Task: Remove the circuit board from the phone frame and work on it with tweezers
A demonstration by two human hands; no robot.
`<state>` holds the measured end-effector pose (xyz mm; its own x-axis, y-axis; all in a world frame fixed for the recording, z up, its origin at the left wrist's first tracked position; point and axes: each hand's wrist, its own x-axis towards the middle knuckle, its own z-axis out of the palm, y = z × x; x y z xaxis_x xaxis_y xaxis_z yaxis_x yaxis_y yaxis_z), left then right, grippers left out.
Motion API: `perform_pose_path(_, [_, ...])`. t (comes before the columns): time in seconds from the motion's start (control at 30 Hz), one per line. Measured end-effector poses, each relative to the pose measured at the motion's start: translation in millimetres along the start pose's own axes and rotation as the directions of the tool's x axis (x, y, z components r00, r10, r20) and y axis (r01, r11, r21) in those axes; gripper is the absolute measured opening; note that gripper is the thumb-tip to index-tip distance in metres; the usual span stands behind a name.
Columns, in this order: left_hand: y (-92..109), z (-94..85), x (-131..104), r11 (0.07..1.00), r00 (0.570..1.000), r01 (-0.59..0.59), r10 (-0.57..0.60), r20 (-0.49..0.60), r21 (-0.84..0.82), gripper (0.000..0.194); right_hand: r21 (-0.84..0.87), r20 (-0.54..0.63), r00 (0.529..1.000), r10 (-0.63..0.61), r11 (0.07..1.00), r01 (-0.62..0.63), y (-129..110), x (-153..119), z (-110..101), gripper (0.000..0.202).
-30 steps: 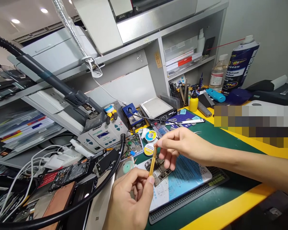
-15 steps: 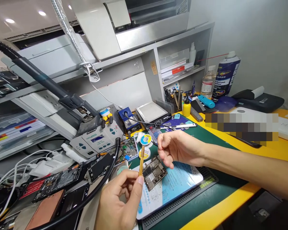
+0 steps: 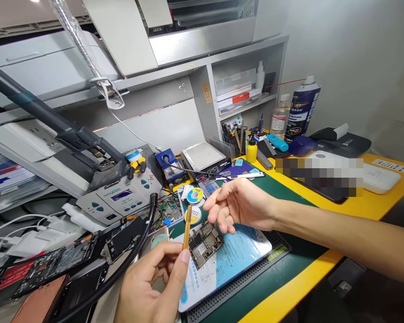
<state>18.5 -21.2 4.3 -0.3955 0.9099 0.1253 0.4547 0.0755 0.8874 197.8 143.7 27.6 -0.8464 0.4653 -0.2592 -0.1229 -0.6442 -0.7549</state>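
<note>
In the head view my left hand [image 3: 151,282] pinches a slim gold-coloured rod-like tool [image 3: 187,229] between thumb and forefinger, its upper end pointing up. My right hand [image 3: 237,204] hovers just right of that end, fingers loosely bent and apart, with nothing visible in them. A bare phone circuit board [image 3: 207,242] lies below both hands on a white and blue printed flat panel [image 3: 242,260]. Neither hand appears to touch the board. Behind the tool sit two small round reels, a blue and yellow one [image 3: 195,194] and a white one [image 3: 195,215].
A hot-air station [image 3: 121,199] stands at the left, its thick black hose [image 3: 134,260] curving past my left hand. Phone parts [image 3: 54,264] crowd the left side. A yellow bottle [image 3: 252,150], a spray can [image 3: 303,110] and a clear bottle [image 3: 279,119] stand at the back right.
The view has turned slightly right, so things sit further left. My right hand has come closer to the tool's upper end, its forefinger stretched out more. My left hand keeps its pinch.
</note>
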Motion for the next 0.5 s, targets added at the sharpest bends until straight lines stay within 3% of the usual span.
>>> perform_pose_path(0.3, [10.3,2.9,-0.2,0.995,0.999,0.041,-0.041,0.006,-0.088,0.025,-0.074,-0.003,0.997,-0.078,0.994,0.077,4.9,0.2,-3.2,0.023])
perform_pose_path(0.4, [13.4,3.3,-1.1,0.994,0.999,0.047,-0.047,0.006,-0.101,0.025,-0.166,0.002,0.984,-0.180,0.970,0.178,8.9,1.1,-1.3,0.014])
perform_pose_path(0.5, [13.8,2.4,-1.6,0.992,0.998,0.053,-0.050,0.030,-0.116,0.028,-0.275,0.017,0.951,-0.308,0.913,0.301,14.2,1.1,2.2,0.024])
